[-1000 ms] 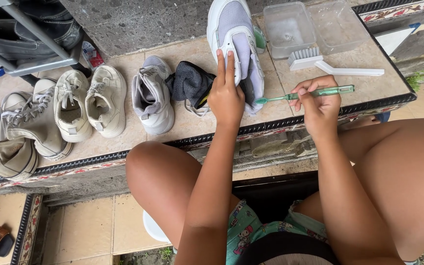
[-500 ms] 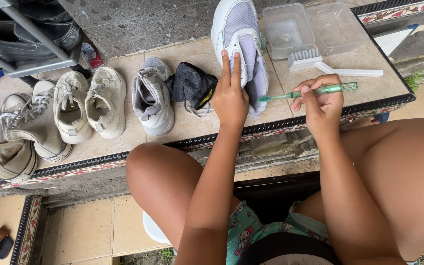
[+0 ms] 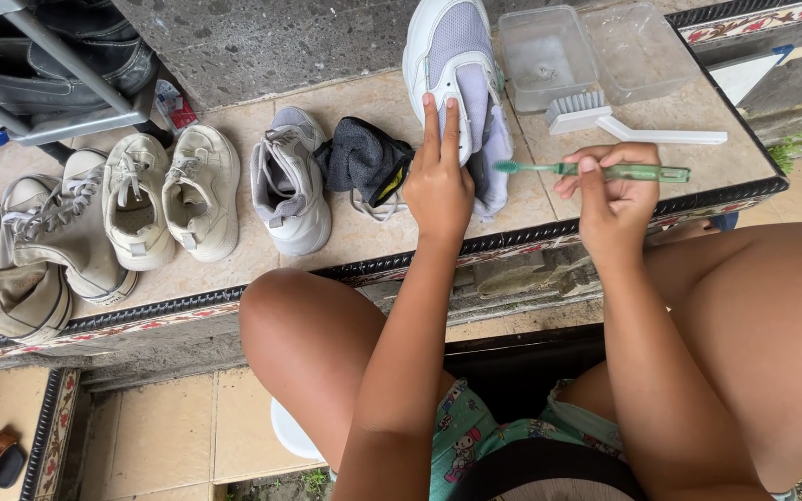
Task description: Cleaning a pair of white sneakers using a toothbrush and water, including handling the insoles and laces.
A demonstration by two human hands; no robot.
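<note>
Desk [image 3: 262, 255] is carrying a row of shoes: two cream sneakers [image 3: 164, 195] at left w/ a worn pair [image 3: 44, 246] beside them, then a grey sneaker [image 3: 288, 190], then a dark cloth [image 3: 361, 160] touching the grey one. A clear tub [image 3: 547, 56] and its lid [image 3: 638, 51] are sitting at the far edge, w/ a white brush [image 3: 624, 125] lying just in front of them. A metal rack w/ dark boots [image 3: 58, 60] is standing top left. Nothing is lying between the toothbrush and the shoe; the tub and white brush are sitting beyond, not blocking.

Left hand [image 3: 438, 181] is pressing flat on the white shoe [image 3: 452, 56], fingers stretched out and together along the tongue, pinning it to the desk rather than gripping it. Right hand [image 3: 614, 195] is holding the green toothbrush [image 3: 596, 171], fingers curled tight round the handle's middle.

Vs. half a sec ago: the toothbrush has leveled out, was slanting up to the right, now lying nearly horizontal. Left hand and shoe are staying put.

Toothbrush's long axis is running left-right across the view, bristle end pointing left, tip just beside the shoe's grey side, by the left hand's edge; can't tell if bristles are touching. Shoe's long axis is running away from the person, toward the view's top.
</note>
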